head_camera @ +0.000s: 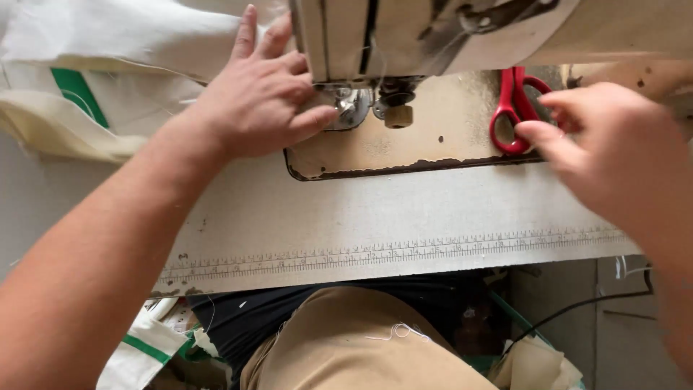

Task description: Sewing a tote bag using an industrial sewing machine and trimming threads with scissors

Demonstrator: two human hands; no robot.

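Cream woven cloth with a green stripe lies bunched left of the worn beige metal sewing machine. The left hand presses flat on it, fingers spread beside the steel presser foot. The right hand, fingers loosely curled and holding nothing, touches the red-handled scissors on the chipped machine bed.

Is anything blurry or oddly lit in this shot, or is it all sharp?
Head view: the right hand is smeared by motion blur beside the red scissors; the left hand, resting at the sewing machine, looks sharper. Light is soft and even, with no harsh glare. The ruler markings on the table edge bow slightly, hinting at wide-lens distortion.
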